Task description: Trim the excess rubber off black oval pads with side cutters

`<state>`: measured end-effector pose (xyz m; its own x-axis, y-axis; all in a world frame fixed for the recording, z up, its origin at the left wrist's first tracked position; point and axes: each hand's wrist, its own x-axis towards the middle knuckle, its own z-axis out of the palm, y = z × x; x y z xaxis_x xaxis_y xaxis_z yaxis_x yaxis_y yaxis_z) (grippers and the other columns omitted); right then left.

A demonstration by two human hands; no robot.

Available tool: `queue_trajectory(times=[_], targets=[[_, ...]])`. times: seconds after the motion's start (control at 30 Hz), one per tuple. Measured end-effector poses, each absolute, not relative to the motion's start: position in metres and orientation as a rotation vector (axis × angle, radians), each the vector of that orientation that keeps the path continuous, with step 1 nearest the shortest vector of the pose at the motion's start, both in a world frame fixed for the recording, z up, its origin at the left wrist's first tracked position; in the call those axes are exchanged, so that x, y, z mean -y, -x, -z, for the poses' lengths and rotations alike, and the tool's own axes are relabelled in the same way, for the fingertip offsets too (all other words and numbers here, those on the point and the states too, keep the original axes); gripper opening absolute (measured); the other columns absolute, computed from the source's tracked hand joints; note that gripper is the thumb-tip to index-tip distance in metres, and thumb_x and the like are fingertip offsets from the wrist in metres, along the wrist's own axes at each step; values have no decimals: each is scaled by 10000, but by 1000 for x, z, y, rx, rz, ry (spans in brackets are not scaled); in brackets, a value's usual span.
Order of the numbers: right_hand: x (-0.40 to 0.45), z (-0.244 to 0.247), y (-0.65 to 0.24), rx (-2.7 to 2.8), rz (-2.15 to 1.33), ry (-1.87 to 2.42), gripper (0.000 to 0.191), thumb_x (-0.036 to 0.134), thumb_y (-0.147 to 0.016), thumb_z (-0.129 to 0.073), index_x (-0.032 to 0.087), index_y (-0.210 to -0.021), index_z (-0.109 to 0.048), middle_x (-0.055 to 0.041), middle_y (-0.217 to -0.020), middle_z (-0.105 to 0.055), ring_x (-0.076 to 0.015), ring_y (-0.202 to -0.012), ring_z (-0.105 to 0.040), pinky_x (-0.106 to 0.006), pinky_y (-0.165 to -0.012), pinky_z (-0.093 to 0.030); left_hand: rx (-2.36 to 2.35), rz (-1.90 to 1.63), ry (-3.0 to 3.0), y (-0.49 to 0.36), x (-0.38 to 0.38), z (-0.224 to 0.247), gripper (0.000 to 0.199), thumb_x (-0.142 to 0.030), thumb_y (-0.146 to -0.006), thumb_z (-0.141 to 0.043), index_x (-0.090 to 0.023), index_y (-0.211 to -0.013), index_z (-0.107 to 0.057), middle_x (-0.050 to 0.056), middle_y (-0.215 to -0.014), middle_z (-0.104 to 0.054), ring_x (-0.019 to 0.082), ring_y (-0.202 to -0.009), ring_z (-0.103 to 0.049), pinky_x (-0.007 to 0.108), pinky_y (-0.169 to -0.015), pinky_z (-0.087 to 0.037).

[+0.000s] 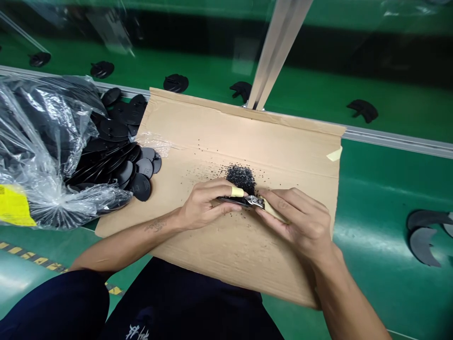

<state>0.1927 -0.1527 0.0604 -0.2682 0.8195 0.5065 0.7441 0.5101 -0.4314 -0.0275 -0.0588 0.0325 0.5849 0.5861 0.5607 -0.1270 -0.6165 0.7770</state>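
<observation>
The disc [236, 201] is above the cardboard [205, 241], near its middle, held in the left hand [201, 205]. This hand is closed on the disc, pinching it between thumb and fingers; one finger wears a yellow wrap [237, 191]. The right hand [306, 222] grips the cutters [255, 201], whose metal tip is at the disc's edge; whether the blades touch it, I cannot tell.

I judge the disc to be thin plastic, light and rather stiff, perhaps a little slippery on its flat face. It seems not very fragile, though a thin part could snap. A good hold is by the rim, on the side away from the blades.

Just beyond lies a heap of black scraps [240, 175]. To the left, loose discs [141, 185] spill beside a clear bag [38, 137]. The bag carries a yellow label [16, 208]; its print is too small to read. Some loose discs bear faint marks, also unreadable. White characters on the dark trousers [198, 302] are blurred, and no brand can be read.
</observation>
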Motion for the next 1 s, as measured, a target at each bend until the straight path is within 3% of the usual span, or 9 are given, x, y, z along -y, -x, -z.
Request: queue_trajectory(times=[0.3, 0.53, 0.73, 0.87, 1.0], targets=[[150, -55, -193, 2023, -149, 1326, 229, 244, -1039, -660, 171, -1256, -650, -113, -1034, -712, -251, -851, -697, -373, -703, -591, -425, -1065, -2122, 30, 60, -41, 295, -284, -955, -691, -128, -1204, -662, 44, -876, -693, 111, -773, -641, 218, -699, -548], [146, -53, -197, 2044, -121, 1360, 236, 286, -1035, -640, 165, -1237, -663, -113, -1005, -706, -251, -837, -672, -373, -696, -562, -416, -1013, -2378, 31, 52, -39, 218, -317, -980, -648, -154, -1115, -700, 53, -866, -707, 146, -776, -633, 292, -722, -536], [146, -53, -192, 1825, -429, 1348, 308, 346, -986, -728, 192, -1242, -656, -111, -1085, -707, -258, -918, -679, -363, -728, -567, -564, -1064, -2083, 32, 54, -40, 216, -317, -966, -673, -145, -1098, -686, 65, -947, -746, 130, -825, -695, 243, -747, -573], [146, -52, -183, 1697, -548, 1207, 217, 244, -979, -725, 203, -1183, -666, -90, -1066, -711, -228, -899, -686, -314, -690, -558, -529, -981, -1859, 31, 60, -38, 226, -303, -934, -722, -138, -1064, -639, 78, -980, -742, 146, -901, -731, 227, -792, -610], [149, -50, -178, 1844, -366, 1132, 193, 138, -990, -669, 181, -1178, -655, -101, -1014, -710, -229, -860, -692, -327, -664, -540, -401, -972, -2170, 32, 56, -35, 213, -237, -942, -698, -137, -1118, -634, 93, -1006, -739, 165, -927, -724, 268, -831, -621]])
